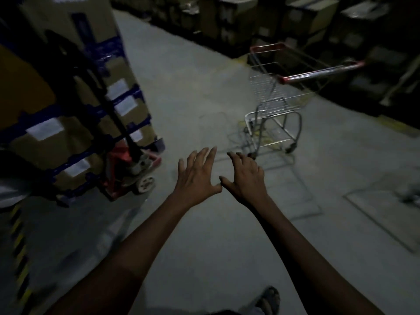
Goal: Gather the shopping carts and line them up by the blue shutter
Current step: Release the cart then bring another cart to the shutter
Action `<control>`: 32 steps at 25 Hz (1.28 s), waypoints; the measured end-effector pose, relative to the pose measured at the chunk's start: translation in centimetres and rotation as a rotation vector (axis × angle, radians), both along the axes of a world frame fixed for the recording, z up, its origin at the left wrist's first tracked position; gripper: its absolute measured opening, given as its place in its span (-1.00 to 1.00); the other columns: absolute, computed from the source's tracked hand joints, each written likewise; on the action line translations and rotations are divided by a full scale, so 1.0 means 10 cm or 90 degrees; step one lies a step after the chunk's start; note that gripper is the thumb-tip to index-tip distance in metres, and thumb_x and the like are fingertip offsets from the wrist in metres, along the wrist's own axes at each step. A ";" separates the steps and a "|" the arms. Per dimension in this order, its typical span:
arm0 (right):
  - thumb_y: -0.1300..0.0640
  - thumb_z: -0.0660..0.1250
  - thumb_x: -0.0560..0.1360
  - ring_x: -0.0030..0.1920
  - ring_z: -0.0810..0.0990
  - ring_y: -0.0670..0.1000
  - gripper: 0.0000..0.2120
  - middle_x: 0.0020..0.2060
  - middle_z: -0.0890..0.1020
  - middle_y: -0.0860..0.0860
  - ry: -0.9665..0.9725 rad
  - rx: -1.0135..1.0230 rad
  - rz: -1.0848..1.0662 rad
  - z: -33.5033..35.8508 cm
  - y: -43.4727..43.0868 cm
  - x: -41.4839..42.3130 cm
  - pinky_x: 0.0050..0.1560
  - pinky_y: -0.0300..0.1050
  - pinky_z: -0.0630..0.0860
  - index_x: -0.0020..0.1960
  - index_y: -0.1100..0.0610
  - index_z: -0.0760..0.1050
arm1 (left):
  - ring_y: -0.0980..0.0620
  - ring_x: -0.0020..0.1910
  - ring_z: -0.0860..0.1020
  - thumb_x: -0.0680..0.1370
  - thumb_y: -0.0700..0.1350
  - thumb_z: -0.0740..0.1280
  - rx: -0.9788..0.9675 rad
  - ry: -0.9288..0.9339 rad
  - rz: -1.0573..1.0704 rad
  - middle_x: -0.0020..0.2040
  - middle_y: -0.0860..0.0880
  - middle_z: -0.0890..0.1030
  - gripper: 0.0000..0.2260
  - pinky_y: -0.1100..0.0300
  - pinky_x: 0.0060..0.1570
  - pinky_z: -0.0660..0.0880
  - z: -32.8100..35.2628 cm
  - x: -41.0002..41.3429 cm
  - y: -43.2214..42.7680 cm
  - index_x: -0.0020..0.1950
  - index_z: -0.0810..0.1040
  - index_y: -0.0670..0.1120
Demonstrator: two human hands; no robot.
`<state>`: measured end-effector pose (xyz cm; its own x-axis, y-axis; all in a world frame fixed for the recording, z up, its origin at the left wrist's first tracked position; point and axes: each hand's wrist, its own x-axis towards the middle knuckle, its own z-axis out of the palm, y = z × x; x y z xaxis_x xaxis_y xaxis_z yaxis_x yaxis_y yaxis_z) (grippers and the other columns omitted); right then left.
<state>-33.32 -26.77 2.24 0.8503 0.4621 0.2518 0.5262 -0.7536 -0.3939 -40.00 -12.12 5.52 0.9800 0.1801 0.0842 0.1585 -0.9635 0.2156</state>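
A wire shopping cart (pixel 276 96) with a red-ended handle bar (pixel 318 72) stands on the grey floor ahead and to the right, its basket empty. My left hand (pixel 196 176) and my right hand (pixel 246 177) are stretched out side by side in front of me, palms down, fingers spread, thumbs almost touching. Both hold nothing and are short of the cart, below and left of its wheels. No blue shutter is in view.
A red pallet jack (pixel 129 169) loaded with tall stacked cardboard boxes (pixel 75 105) stands close on the left. Dark shelves of boxes (pixel 306 21) line the far side behind the cart. A yellow-black striped edge (pixel 19 253) runs at lower left. My sandalled foot (pixel 268 300) shows below.
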 end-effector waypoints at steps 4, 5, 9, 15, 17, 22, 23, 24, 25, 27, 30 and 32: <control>-0.16 0.34 0.43 0.36 0.32 0.17 -0.33 0.39 0.36 0.10 -0.023 -0.049 -0.065 0.08 -1.06 1.07 0.27 0.24 0.29 0.45 -0.01 0.21 | -0.11 0.50 0.05 0.39 0.24 0.35 -0.023 -0.012 -0.047 0.55 -0.02 0.06 -0.10 -0.21 0.39 0.05 0.00 1.27 -0.99 0.55 -0.10 0.06; -0.17 0.34 0.42 0.36 0.33 0.17 -0.33 0.39 0.36 0.09 -0.025 -0.065 -0.073 0.10 -1.25 1.32 0.27 0.23 0.28 0.45 -0.02 0.21 | -0.10 0.49 0.05 0.38 0.25 0.35 -0.029 -0.014 -0.043 0.54 -0.02 0.07 -0.10 -0.20 0.39 0.06 -0.02 1.52 -1.15 0.55 -0.08 0.05; -0.21 0.32 0.40 0.38 0.30 0.15 -0.30 0.39 0.35 0.07 -0.027 -0.115 -0.103 0.05 -1.80 2.30 0.28 0.24 0.27 0.46 -0.03 0.21 | -0.09 0.49 0.05 0.39 0.25 0.34 -0.033 -0.011 -0.067 0.53 -0.03 0.09 -0.11 -0.18 0.38 0.05 -0.14 2.35 -1.58 0.54 -0.09 0.04; -0.21 0.34 0.40 0.41 0.26 0.15 -0.29 0.41 0.32 0.08 -0.001 -0.167 -0.122 -0.17 -2.08 3.69 0.31 0.26 0.24 0.46 -0.02 0.19 | -0.15 0.49 0.05 0.38 0.24 0.34 -0.029 -0.004 -0.111 0.54 -0.06 0.08 -0.11 -0.21 0.38 0.07 -0.40 3.85 -1.62 0.54 -0.09 0.04; -0.20 0.35 0.40 0.41 0.26 0.15 -0.29 0.41 0.32 0.08 0.004 -0.194 -0.133 -0.19 -2.12 4.14 0.32 0.25 0.23 0.46 -0.03 0.19 | -0.17 0.49 0.03 0.39 0.25 0.33 -0.026 -0.006 -0.130 0.54 -0.08 0.07 -0.10 -0.24 0.38 0.05 -0.44 4.42 -1.63 0.55 -0.10 0.03; -0.23 0.37 0.37 0.38 0.31 0.16 -0.25 0.41 0.35 0.09 0.004 -0.270 -0.153 -0.16 -2.16 5.35 0.28 0.19 0.27 0.46 -0.02 0.21 | -0.20 0.48 0.05 0.39 0.24 0.33 -0.034 -0.012 -0.156 0.53 -0.11 0.08 -0.10 -0.29 0.37 0.05 -0.48 5.64 -1.68 0.54 -0.10 0.02; -0.23 0.37 0.36 0.37 0.32 0.17 -0.25 0.40 0.35 0.09 0.005 -0.276 -0.152 -0.16 -2.17 5.59 0.27 0.19 0.28 0.45 -0.02 0.22 | -0.21 0.49 0.04 0.40 0.23 0.33 -0.043 -0.003 -0.154 0.54 -0.12 0.07 -0.11 -0.29 0.37 0.02 -0.48 5.86 -1.69 0.54 -0.11 0.01; -0.24 0.37 0.36 0.37 0.32 0.17 -0.25 0.40 0.36 0.09 0.011 -0.282 -0.152 -0.17 -2.17 5.78 0.27 0.19 0.28 0.45 -0.02 0.22 | -0.21 0.49 0.02 0.41 0.23 0.33 -0.047 0.013 -0.148 0.54 -0.12 0.05 -0.11 -0.29 0.37 -0.01 -0.48 6.03 -1.71 0.54 -0.11 0.01; -0.24 0.37 0.36 0.37 0.31 0.16 -0.25 0.40 0.35 0.09 0.016 -0.290 -0.151 -0.20 -2.18 5.96 0.28 0.20 0.28 0.45 -0.02 0.22 | -0.21 0.50 0.01 0.41 0.23 0.34 -0.049 0.021 -0.144 0.54 -0.12 0.04 -0.11 -0.29 0.37 -0.03 -0.48 6.18 -1.73 0.55 -0.10 0.01; -0.23 0.37 0.36 0.39 0.29 0.16 -0.24 0.41 0.33 0.10 0.017 -0.318 -0.133 -0.25 -2.22 6.32 0.28 0.21 0.26 0.46 -0.02 0.19 | -0.23 0.49 0.04 0.40 0.25 0.35 -0.041 0.020 -0.136 0.54 -0.12 0.06 -0.11 -0.32 0.37 0.00 -0.56 6.51 -1.77 0.55 -0.05 -0.01; -0.22 0.43 0.32 0.38 0.29 0.18 -0.19 0.41 0.32 0.13 0.019 -0.340 -0.112 -0.29 -2.34 6.97 0.27 0.22 0.26 0.46 -0.01 0.19 | -0.27 0.44 0.17 0.34 0.34 0.35 0.007 -0.001 -0.115 0.49 -0.16 0.19 -0.09 -0.35 0.33 0.10 -0.69 7.04 -1.82 0.53 0.07 -0.04; -0.19 0.47 0.29 0.36 0.31 0.19 -0.17 0.39 0.34 0.13 0.017 -0.356 -0.099 -0.35 -2.43 7.42 0.26 0.22 0.29 0.44 0.00 0.21 | -0.24 0.43 0.17 0.33 0.31 0.37 0.030 0.029 -0.101 0.49 -0.14 0.20 -0.10 -0.33 0.34 0.10 -0.76 7.37 -1.89 0.52 0.07 -0.03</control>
<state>40.86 -51.03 -1.27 0.9216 0.3877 -0.0172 0.3879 -0.9187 0.0749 33.74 -31.05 -2.09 0.9988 0.0203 0.0441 0.0127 -0.9861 0.1655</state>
